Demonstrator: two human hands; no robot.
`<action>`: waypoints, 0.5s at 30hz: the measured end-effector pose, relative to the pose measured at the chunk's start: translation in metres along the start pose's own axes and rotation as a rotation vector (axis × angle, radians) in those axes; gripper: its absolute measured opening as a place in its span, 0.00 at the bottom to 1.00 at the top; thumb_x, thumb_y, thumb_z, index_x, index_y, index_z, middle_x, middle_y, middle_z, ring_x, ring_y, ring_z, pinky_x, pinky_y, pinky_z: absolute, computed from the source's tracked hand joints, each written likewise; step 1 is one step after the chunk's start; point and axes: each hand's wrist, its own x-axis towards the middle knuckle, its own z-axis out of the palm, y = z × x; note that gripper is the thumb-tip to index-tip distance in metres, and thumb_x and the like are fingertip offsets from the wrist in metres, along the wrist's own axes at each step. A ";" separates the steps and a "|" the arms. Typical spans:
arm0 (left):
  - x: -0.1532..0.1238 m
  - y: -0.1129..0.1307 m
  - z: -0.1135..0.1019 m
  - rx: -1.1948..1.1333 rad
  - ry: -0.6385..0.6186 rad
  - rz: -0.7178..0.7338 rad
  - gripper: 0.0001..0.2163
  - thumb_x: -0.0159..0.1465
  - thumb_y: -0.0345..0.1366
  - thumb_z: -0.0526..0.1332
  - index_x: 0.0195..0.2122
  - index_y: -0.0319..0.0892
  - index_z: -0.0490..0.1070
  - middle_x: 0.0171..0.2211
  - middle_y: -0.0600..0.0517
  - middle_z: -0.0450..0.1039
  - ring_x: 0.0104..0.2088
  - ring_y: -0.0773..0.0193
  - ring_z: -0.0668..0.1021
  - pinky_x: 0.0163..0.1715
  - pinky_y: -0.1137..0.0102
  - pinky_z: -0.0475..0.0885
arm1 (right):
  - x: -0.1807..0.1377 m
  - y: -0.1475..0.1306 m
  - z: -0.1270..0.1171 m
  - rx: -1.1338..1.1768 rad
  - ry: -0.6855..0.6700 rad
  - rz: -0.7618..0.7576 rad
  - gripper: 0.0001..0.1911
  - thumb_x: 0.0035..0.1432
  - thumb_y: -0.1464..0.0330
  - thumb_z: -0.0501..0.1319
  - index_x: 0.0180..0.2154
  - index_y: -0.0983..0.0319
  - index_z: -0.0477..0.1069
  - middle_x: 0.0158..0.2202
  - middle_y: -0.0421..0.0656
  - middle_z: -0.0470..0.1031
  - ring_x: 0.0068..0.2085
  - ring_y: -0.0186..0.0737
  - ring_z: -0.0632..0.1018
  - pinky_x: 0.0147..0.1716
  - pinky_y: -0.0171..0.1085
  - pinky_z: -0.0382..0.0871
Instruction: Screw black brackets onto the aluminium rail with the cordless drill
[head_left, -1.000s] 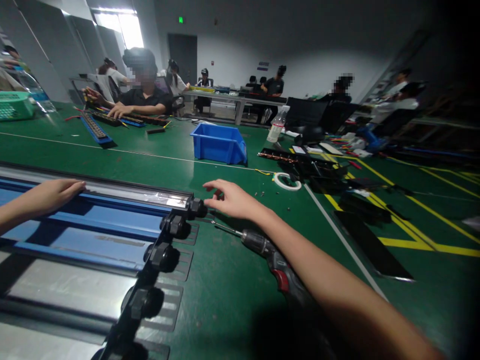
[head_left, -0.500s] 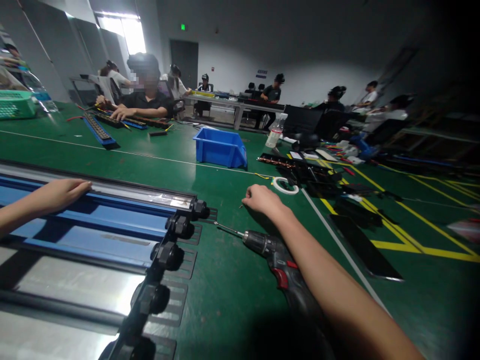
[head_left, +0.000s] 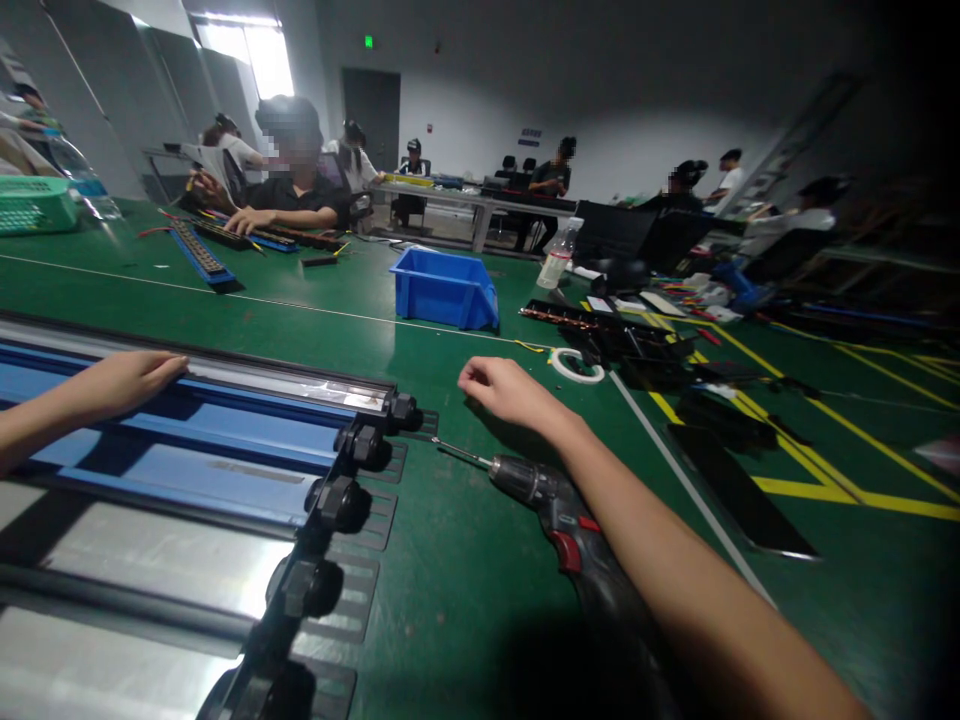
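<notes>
My left hand [head_left: 131,385] rests on the farthest of several long metal profiles [head_left: 247,425] lying side by side, blue and silver. Its fingers are stretched out and lie along the profile. Black ribbed fittings like cable glands [head_left: 341,503] and flat slotted tabs [head_left: 375,522] line the profiles' right ends. Just right of these ends, my right hand [head_left: 510,388] is low over the green table, fingers curled together in a pinch; anything between them is too small to make out. Below that hand a black and red power drill [head_left: 555,510] lies with its long bit towards the profiles.
Beyond my hands stand a blue parts bin [head_left: 444,290] and a plastic bottle [head_left: 559,255]. A roll of white tape [head_left: 576,366] and a dark flat panel [head_left: 739,490] lie to the right. Across the table a person [head_left: 289,200] handles blue strips [head_left: 201,252].
My right hand has moved slightly left and up towards the profile ends, fingers still curled. A small thin piece seen at its fingertips before is no longer visible. My left hand stays put.
</notes>
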 end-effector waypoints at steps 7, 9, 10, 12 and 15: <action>0.000 0.000 -0.001 0.002 -0.017 -0.019 0.34 0.64 0.58 0.42 0.50 0.35 0.74 0.46 0.40 0.78 0.47 0.49 0.77 0.48 0.65 0.67 | -0.007 -0.043 0.013 0.343 -0.277 -0.184 0.07 0.59 0.69 0.60 0.37 0.64 0.75 0.32 0.41 0.76 0.32 0.34 0.73 0.34 0.33 0.64; 0.000 0.002 -0.002 0.005 -0.016 -0.021 0.34 0.64 0.58 0.43 0.50 0.35 0.75 0.46 0.41 0.78 0.46 0.49 0.77 0.47 0.65 0.67 | -0.008 -0.043 0.013 0.357 -0.322 -0.180 0.07 0.58 0.70 0.60 0.37 0.64 0.76 0.32 0.41 0.77 0.32 0.34 0.73 0.33 0.33 0.64; 0.000 0.002 -0.002 0.004 -0.018 -0.021 0.34 0.64 0.58 0.43 0.49 0.35 0.75 0.46 0.41 0.78 0.46 0.49 0.77 0.47 0.66 0.67 | -0.009 -0.042 0.013 0.356 -0.331 -0.173 0.07 0.57 0.70 0.60 0.37 0.65 0.76 0.32 0.41 0.77 0.32 0.34 0.73 0.32 0.33 0.64; -0.001 0.003 -0.003 -0.002 -0.020 -0.018 0.33 0.64 0.58 0.43 0.49 0.35 0.75 0.46 0.41 0.78 0.46 0.50 0.77 0.47 0.66 0.66 | -0.009 -0.040 0.012 0.348 -0.342 -0.159 0.07 0.56 0.71 0.60 0.37 0.65 0.76 0.31 0.41 0.77 0.31 0.34 0.73 0.32 0.32 0.64; -0.002 0.003 -0.004 -0.010 -0.018 -0.012 0.33 0.64 0.58 0.43 0.48 0.35 0.75 0.46 0.41 0.77 0.46 0.50 0.77 0.47 0.66 0.66 | -0.009 -0.041 0.010 0.338 -0.377 -0.154 0.07 0.56 0.71 0.61 0.36 0.65 0.76 0.30 0.41 0.76 0.31 0.34 0.73 0.32 0.32 0.64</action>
